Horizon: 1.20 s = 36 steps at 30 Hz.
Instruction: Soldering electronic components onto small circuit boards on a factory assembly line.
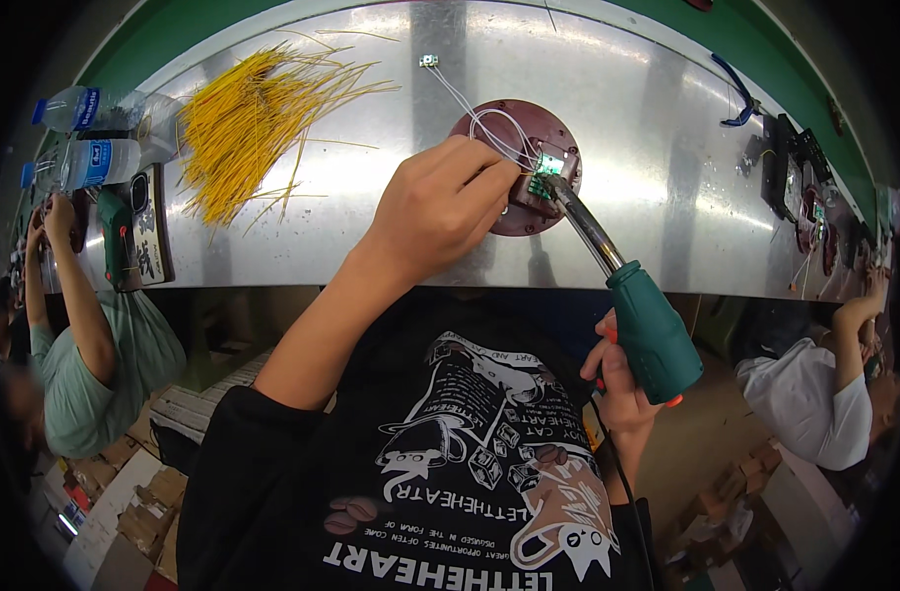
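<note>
A round maroon disc-shaped housing (514, 225) lies on the metal table, with a small green circuit board (552, 164) on it. My left hand (445, 202) is pinched at the board's left edge. A thin yellowish wire shows at its fingertips, mostly hidden by the fingers. White wires (458, 96) loop from the board to a tiny separate board (429, 61) on the table. My right hand (622, 379) is wrapped round the green handle of a soldering iron (655, 330). The iron's metal barrel slants up to the left, its tip at the circuit board.
Left of the housing lies a heap of yellow wires (243, 123). Beyond it are plastic bottles (100, 163), a phone (150, 222) and another green soldering iron (115, 236). Blue-handled pliers (735, 94) lie at far right, near black parts (783, 167). Co-workers sit on both sides.
</note>
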### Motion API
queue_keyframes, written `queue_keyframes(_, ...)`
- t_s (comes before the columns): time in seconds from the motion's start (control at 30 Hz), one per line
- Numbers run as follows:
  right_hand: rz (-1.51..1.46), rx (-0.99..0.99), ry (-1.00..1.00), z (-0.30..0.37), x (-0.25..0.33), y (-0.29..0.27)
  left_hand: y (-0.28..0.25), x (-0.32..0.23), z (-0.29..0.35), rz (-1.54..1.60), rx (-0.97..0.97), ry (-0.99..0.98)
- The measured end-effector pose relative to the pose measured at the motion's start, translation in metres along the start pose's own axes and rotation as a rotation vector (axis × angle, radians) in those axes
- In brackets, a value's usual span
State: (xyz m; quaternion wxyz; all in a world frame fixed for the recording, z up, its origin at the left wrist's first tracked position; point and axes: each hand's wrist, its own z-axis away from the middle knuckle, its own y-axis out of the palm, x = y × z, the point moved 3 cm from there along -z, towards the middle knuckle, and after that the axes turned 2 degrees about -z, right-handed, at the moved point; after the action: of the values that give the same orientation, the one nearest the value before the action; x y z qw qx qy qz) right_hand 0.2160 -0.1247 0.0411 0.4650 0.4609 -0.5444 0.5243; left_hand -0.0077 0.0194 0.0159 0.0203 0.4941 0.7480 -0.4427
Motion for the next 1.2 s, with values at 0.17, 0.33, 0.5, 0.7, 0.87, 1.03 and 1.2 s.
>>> queue_keyframes(0.17, 0.016, 0.006, 0.067, 0.003, -0.004, -0.006, 0.003, 0.002, 0.001, -0.007, -0.017, 0.008)
queue_keyframes(0.33, 0.012, 0.007, 0.085, -0.007, 0.006, -0.002, 0.005, 0.004, 0.001, -0.020, -0.053, 0.036)
queue_keyframes(0.5, -0.017, -0.111, -0.049, -0.008, 0.028, -0.004, 0.005, 0.003, 0.000, -0.023, -0.056, 0.031)
queue_keyframes(0.7, 0.095, -0.203, -0.115, -0.001, 0.032, -0.025, 0.004, 0.001, 0.001, -0.033, -0.059, 0.025)
queue_keyframes(0.87, 0.176, -0.235, -0.244, 0.003, 0.045, -0.042, 0.001, -0.001, -0.001, -0.103, -0.062, 0.056)
queue_keyframes(1.03, 0.231, -0.235, -0.349, 0.006, 0.057, -0.060, -0.001, -0.005, -0.001, -0.203, -0.062, 0.043)
queue_keyframes(1.2, 0.242, -0.305, -0.398, 0.012, 0.085, -0.067, 0.009, -0.015, 0.004, -0.251, -0.050, 0.024)
